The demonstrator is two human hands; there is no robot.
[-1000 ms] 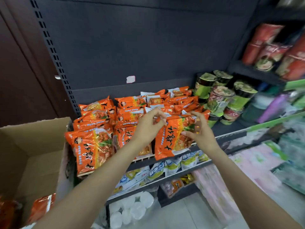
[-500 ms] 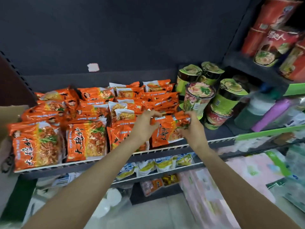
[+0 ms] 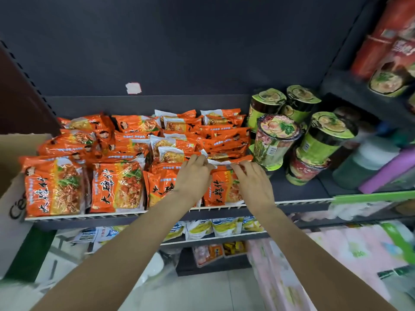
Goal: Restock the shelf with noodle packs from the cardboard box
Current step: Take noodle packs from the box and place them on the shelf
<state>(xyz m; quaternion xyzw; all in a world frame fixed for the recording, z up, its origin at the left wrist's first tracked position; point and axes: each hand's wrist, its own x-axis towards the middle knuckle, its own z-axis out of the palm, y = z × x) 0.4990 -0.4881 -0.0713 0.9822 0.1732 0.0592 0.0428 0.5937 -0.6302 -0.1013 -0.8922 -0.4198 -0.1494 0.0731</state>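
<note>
- The left hand (image 3: 192, 176) and the right hand (image 3: 251, 182) are both working on one orange noodle pack (image 3: 221, 189), which is standing at the front right of the shelf (image 3: 298, 191), just behind the white front rail (image 3: 157, 211).
- Both hands are pinching the pack's top seam — the left at its left corner, the right at its right corner — with fingers curled over the crimped edge.
- The pack is ending the front row: three more upright orange packs (image 3: 116, 187) are standing to its left, and flat stacks are lying behind them.
- The cardboard box (image 3: 15, 167) is showing only as a flap at the far left edge; its contents are out of view.
- Judgement: the step in hand is seating this pack upright, face forward, so that it is matching its neighbours.
- To do it well, the bottom edge should be settling against the rail before the fingers are letting go; otherwise the slick pack may be sliding or tipping forward.
- Pulling the seam gently taut should be keeping the label flat and readable.
- The cup noodles (image 3: 275, 142) are stacked just beside on the right — the right hand should be withdrawing straight back, not sideways, since that stack looks easy to topple.
</note>
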